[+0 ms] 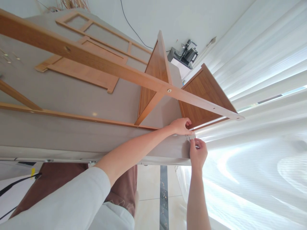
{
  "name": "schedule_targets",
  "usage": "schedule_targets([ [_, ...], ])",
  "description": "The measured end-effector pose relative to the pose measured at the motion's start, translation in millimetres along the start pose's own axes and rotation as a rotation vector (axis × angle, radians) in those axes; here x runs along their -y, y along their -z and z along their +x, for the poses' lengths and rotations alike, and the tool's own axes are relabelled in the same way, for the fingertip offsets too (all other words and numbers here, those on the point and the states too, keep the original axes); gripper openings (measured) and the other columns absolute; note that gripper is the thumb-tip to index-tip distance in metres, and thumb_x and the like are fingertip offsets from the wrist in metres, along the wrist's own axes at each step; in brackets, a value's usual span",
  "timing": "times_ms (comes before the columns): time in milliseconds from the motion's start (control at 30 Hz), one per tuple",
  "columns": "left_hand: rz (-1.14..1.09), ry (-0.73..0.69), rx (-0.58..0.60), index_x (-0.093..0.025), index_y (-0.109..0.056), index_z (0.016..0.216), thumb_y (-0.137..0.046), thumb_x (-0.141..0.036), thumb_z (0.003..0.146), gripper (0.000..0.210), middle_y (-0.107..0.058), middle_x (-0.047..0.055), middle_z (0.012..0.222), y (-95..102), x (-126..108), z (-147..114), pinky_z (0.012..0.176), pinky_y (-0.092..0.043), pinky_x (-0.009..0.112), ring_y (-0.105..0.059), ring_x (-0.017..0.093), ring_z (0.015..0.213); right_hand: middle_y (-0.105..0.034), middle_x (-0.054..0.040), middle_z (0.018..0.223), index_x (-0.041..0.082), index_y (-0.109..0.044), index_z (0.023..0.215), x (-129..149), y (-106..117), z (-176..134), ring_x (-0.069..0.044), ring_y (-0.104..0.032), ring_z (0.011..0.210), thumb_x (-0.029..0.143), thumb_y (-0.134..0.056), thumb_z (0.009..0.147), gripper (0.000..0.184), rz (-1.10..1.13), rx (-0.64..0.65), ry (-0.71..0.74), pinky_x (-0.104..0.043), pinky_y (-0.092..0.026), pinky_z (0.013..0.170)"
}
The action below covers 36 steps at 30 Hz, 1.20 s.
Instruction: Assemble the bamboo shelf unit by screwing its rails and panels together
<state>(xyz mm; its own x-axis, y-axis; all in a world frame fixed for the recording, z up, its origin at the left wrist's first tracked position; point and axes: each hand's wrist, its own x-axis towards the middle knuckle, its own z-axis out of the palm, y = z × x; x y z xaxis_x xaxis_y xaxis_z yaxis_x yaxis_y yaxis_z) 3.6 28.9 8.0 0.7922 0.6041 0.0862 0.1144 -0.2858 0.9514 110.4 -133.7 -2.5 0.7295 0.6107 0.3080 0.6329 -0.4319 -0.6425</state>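
Observation:
A partly assembled wooden shelf frame [112,68] lies on its side across the table. Its long rails are joined by upright wooden panels [157,62], and an end panel [206,92] stands at the right. My left hand [181,125] is closed around the near corner, where the lower rail meets that end panel. Just below it, my right hand [198,151] is pinched beside the rail's end, its thumb and fingers pressed together. What sits between those fingertips is too small to make out. A bolt head [169,90] shows in the upper rail.
Flat wooden panel [88,64] and a ladder-like frame [107,35] lie on the grey table [72,134]. Small metal hardware [8,59] is at the far left. A black kettle [190,55] stands behind. White curtains [251,153] hang close at the right.

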Motion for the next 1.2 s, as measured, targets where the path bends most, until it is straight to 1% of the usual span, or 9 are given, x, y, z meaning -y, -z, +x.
schedule_targets([
  [267, 0.017, -0.001, 0.012, -0.023, -0.057, 0.117, -0.078, -0.052, 0.070, 0.059, -0.066, 0.002, 0.128, -0.3, 0.7, 0.7, 0.095, -0.050, 0.029, -0.065, 0.020, 0.111, -0.071, -0.0066, 0.100, 0.021, -0.063, 0.097, 2.8, -4.1, -8.7, -0.016, -0.061, 0.075, 0.051, -0.060, 0.087, 0.032, -0.032, -0.017, 0.085, -0.030, -0.046, 0.073],
  [433, 0.011, -0.003, 0.005, -0.023, -0.057, 0.116, -0.078, -0.054, 0.070, 0.059, -0.067, 0.001, 0.127, -0.7, 0.8, -0.1, 0.094, -0.050, 0.029, -0.065, 0.020, 0.110, -0.070, -0.0066, 0.099, 0.021, -0.062, 0.099, 2.0, -4.9, -7.7, -0.016, -0.060, 0.076, 0.052, -0.055, 0.090, 0.034, -0.060, -0.018, 0.135, -0.030, -0.046, 0.072],
  [500, 0.008, -0.001, 0.004, -0.023, -0.057, 0.116, -0.078, -0.054, 0.069, 0.060, -0.067, 0.001, 0.126, -0.4, 0.9, -0.4, 0.093, -0.050, 0.029, -0.065, 0.020, 0.110, -0.069, -0.0074, 0.099, 0.021, -0.061, 0.098, 3.1, -5.0, -7.4, -0.018, -0.060, 0.080, 0.051, -0.054, 0.090, 0.033, -0.075, -0.017, 0.166, -0.031, -0.045, 0.073],
  [633, 0.006, 0.005, 0.009, -0.023, -0.057, 0.116, -0.078, -0.054, 0.069, 0.060, -0.067, 0.001, 0.126, 0.1, 1.2, -0.5, 0.091, -0.051, 0.029, -0.066, 0.020, 0.109, -0.068, -0.0086, 0.093, 0.021, -0.062, 0.095, 6.2, -4.6, -7.2, -0.024, -0.057, 0.094, 0.049, -0.056, 0.087, 0.031, -0.101, 0.000, 0.220, -0.037, -0.042, 0.084],
  [700, 0.007, 0.004, 0.009, -0.024, -0.057, 0.116, -0.078, -0.054, 0.068, 0.060, -0.067, 0.001, 0.126, 0.1, 1.4, -0.3, 0.091, -0.051, 0.029, -0.066, 0.020, 0.109, -0.068, -0.0082, 0.092, 0.021, -0.062, 0.096, 5.8, -4.4, -5.8, -0.024, -0.058, 0.094, 0.050, -0.057, 0.086, 0.031, -0.095, 0.002, 0.199, -0.038, -0.042, 0.086],
  [867, 0.013, 0.006, 0.004, -0.023, -0.057, 0.115, -0.078, -0.054, 0.069, 0.059, -0.067, 0.002, 0.126, 0.1, 0.3, -0.6, 0.094, -0.050, 0.029, -0.065, 0.020, 0.110, -0.073, -0.0053, 0.085, 0.020, -0.062, 0.102, -0.8, -3.8, 2.7, -0.020, -0.063, 0.074, 0.051, -0.061, 0.084, 0.036, -0.026, 0.017, 0.040, -0.032, -0.045, 0.071],
  [967, 0.017, 0.008, 0.006, -0.023, -0.057, 0.116, -0.078, -0.053, 0.069, 0.060, -0.067, 0.002, 0.126, 0.7, -0.6, -1.0, 0.094, -0.050, 0.029, -0.065, 0.020, 0.110, -0.073, -0.0035, 0.079, 0.019, -0.060, 0.106, -2.5, -3.2, 5.2, -0.019, -0.063, 0.069, 0.048, -0.064, 0.081, 0.038, -0.001, 0.014, -0.020, -0.031, -0.046, 0.069],
  [1067, 0.023, 0.007, 0.008, -0.023, -0.057, 0.116, -0.078, -0.054, 0.069, 0.060, -0.067, 0.002, 0.126, 0.9, -0.7, -1.1, 0.095, -0.049, 0.029, -0.065, 0.020, 0.110, -0.072, -0.0045, 0.085, 0.019, -0.060, 0.101, -0.1, -3.7, 1.6, -0.018, -0.063, 0.070, 0.045, -0.065, 0.080, 0.033, -0.004, -0.018, -0.036, -0.031, -0.045, 0.070],
  [1200, 0.028, 0.001, 0.002, -0.023, -0.057, 0.117, -0.078, -0.054, 0.070, 0.060, -0.067, 0.002, 0.127, 0.1, -0.7, -0.6, 0.097, -0.048, 0.029, -0.064, 0.020, 0.112, -0.071, -0.0059, 0.094, 0.020, -0.058, 0.101, 6.2, -6.1, -6.5, -0.016, -0.060, 0.070, 0.046, -0.063, 0.082, 0.032, -0.020, -0.041, 0.001, -0.031, -0.045, 0.072],
])
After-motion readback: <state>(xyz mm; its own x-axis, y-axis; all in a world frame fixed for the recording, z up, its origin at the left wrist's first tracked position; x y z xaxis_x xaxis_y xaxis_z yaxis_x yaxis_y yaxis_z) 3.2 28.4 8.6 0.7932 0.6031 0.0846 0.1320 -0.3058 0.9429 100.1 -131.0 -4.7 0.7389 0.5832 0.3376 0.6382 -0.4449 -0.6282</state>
